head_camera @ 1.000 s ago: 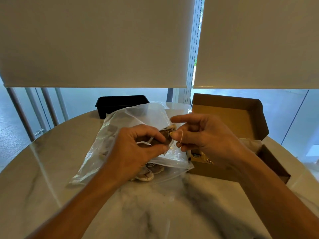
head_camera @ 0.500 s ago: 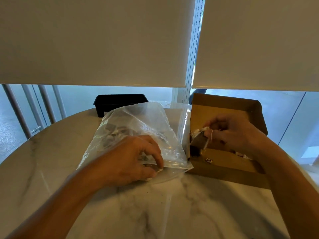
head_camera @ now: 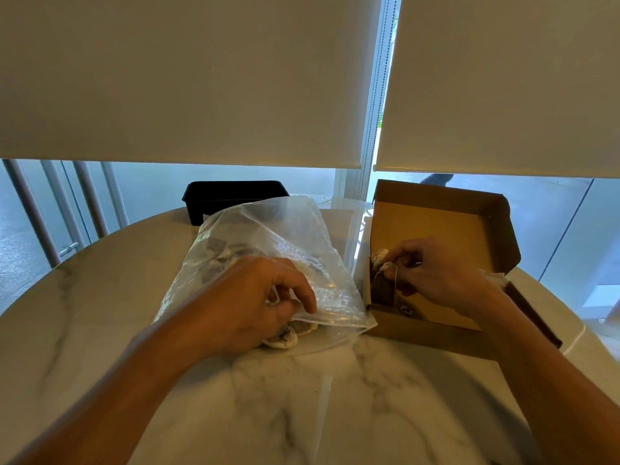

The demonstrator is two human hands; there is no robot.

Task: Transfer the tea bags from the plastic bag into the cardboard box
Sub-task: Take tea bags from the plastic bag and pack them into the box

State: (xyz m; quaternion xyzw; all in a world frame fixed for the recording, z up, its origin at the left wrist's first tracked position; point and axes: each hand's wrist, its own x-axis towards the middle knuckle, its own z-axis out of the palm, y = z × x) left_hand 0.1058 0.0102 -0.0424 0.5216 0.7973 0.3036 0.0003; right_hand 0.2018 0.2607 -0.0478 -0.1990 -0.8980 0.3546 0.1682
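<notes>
Tea bags (head_camera: pixel 218 250): a good number remain inside the plastic bag (head_camera: pixel 295 236), showing as dark squares through the film at centre-left of the frame; a few pale ones (head_camera: pixel 285 338) sit at the bag's near mouth, lower centre. Count cannot be told.

Plastic bag: clear, lying flat on the marble table (head_camera: pixel 302 397), mouth toward the viewer, just left of the cardboard box (head_camera: pixel 436 226) and touching or nearly touching its near-left corner.

Left hand (head_camera: pixel 248 303): centre of frame, palm down over the bag's mouth, fingers curled, thumb and forefinger pinching the bag's upper lip. Judged to be holding the opening ready for the next pick.

One tea bag (head_camera: pixel 382 286): dark, hanging by its string at the box's left inner wall, low inside the box, centre-right of frame. Whether it touches the floor of the box cannot be told.

Right hand (head_camera: pixel 432 273): inside the box from the right, knuckles up, fingertips closed on the string and tag of that tea bag. Release not yet made.

Cardboard box: open, lid standing upright at the rear, right of frame. White material shows behind the right wrist at the box's right edge; whether it is tea bags is unclear.

Progress, as judged: transfer under way, one bag at the point of deposit, most still in the plastic bag.

Black tray (head_camera: pixel 235 199): upper centre-left, behind the plastic bag.
</notes>
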